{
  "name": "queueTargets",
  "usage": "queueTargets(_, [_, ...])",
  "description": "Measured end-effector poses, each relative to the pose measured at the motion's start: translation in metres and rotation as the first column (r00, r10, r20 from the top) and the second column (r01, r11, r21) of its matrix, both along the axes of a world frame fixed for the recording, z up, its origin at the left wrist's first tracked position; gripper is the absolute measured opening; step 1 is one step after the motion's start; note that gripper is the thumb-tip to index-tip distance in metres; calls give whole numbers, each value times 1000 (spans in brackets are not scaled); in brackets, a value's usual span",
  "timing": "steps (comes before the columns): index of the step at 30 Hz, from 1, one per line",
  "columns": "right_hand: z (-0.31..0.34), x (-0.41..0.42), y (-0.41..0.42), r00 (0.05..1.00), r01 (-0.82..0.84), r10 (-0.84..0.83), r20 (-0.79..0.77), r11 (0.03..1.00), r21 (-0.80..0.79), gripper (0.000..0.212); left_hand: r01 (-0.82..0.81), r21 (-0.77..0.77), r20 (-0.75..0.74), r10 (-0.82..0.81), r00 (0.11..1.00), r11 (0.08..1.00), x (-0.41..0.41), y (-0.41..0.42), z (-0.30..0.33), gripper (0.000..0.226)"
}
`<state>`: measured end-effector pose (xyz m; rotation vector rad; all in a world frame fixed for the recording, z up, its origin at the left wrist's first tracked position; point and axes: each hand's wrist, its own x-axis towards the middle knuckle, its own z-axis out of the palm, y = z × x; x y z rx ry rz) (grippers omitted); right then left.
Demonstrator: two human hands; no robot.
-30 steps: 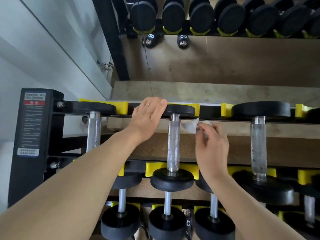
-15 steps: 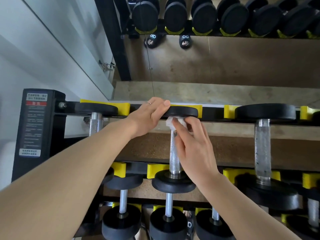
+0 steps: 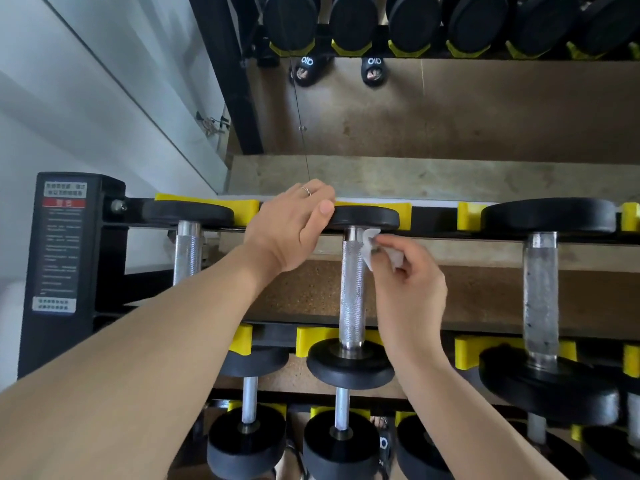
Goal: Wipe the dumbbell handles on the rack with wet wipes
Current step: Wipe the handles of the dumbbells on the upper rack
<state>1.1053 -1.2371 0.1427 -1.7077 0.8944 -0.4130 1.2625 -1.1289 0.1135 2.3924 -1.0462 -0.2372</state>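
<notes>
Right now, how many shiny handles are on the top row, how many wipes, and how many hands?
Top-row dumbbell handles: 3
Wet wipe: 1
Hands, left hand and right hand: 2
Total: 6

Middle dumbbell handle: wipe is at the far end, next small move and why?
Probably draw the wet wipe down the middle handle toward the near plate. The right hand pinches the wipe against the handle's far end, just under the far plate, which the left hand rests on, so the knurled length below looks unwiped.
</notes>
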Motion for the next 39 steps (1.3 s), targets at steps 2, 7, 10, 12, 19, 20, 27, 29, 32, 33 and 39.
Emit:
queueTargets(2, [1, 4, 0, 995, 90, -90, 32, 996, 10, 18, 6, -23, 24, -6, 1000, 1000, 1, 1, -3, 79])
queueTargets(7, [-6, 3, 9, 1000, -5, 5, -20, 1000, -17, 17, 13, -7, 28, -13, 1000, 1000, 1, 0, -3, 81])
queueTargets(10, [-14, 6, 2, 993, -5, 46, -113, 940, 342, 24, 18, -13, 35, -18, 999, 1000, 1, 0, -5, 79])
queueTargets(12, [-10, 11, -7, 996, 83, -44, -71, 640, 764, 27, 31, -1, 23, -31, 999, 1000, 2, 0, -5, 77])
queueTargets(19, [-9, 29, -19, 998, -27, 55, 14, 245, 969, 40, 45, 6, 27, -45, 999, 999, 4, 1, -5, 76])
queueTargets(20, [-9, 30, -20, 999, -26, 41, 16, 246, 969, 39, 45, 4, 30, -45, 999, 999, 4, 1, -5, 76])
queueTargets(27, [-12, 5, -11, 1000, 17, -25, -4, 551, 834, 19, 26, 8, 20, -26, 999, 1000, 2, 1, -3, 79])
queueTargets(29, [-10, -4, -15, 1000, -17, -6, 29, 673, 739, 16, 22, 14, 23, -22, 999, 1000, 1, 2, -3, 81])
queueTargets(32, [-3, -18, -18, 982, -176, 188, 7, 902, 393, 17, 11, 1, 20, -11, 1000, 1000, 0, 1, -4, 83])
queueTargets(33, [-3, -24, -16, 963, -261, 269, 3, 933, 247, 16, 7, -1, 19, -7, 1000, 1000, 1, 1, -4, 83])
queueTargets(39, [-4, -33, -10, 891, -450, 454, 4, 884, -126, 12, -5, 27, 8, 5, 1000, 1000, -1, 0, -2, 88])
